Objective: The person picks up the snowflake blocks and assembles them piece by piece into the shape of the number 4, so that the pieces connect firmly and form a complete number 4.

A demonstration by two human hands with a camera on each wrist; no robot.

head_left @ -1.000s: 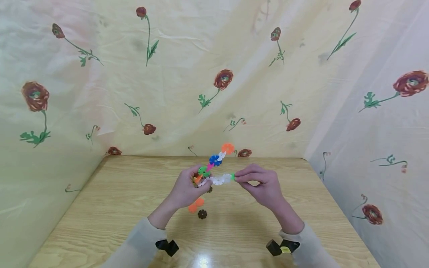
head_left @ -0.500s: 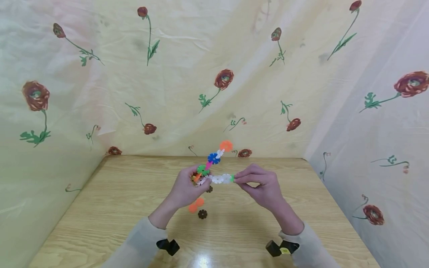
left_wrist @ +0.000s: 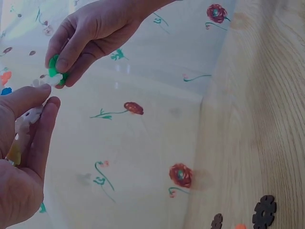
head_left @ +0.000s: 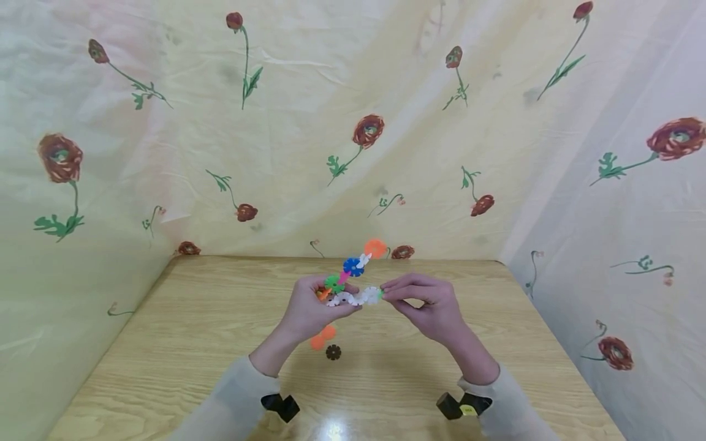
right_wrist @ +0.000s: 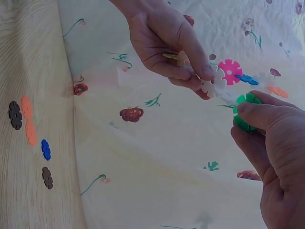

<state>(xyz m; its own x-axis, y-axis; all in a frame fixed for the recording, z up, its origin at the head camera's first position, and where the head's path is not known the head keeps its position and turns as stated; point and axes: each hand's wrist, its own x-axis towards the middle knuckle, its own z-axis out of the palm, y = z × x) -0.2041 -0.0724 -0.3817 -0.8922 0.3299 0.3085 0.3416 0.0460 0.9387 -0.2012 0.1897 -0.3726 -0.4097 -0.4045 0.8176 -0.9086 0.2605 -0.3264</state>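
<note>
My left hand holds a bent chain of interlocking plastic snowflake discs above the table, thumb and fingers on its white discs. One arm of the chain rises through a green disc, a pink disc and a blue disc to an orange disc at its tip. At the end of the white stretch, my right hand pinches another green disc between thumb and fingers. That disc meets the last white disc; how deeply their slots join cannot be made out. Left fingers hide part of the chain.
Loose discs lie on the wooden table below the hands: orange discs, a dark brown disc and, in the right wrist view, a blue disc. A flower-patterned cloth stands behind and at the sides.
My left thumb has shifted right along the white discs, towards the right hand. The chain's orange tip rose a little, then dropped. The right hand keeps its pinch on the green disc.
</note>
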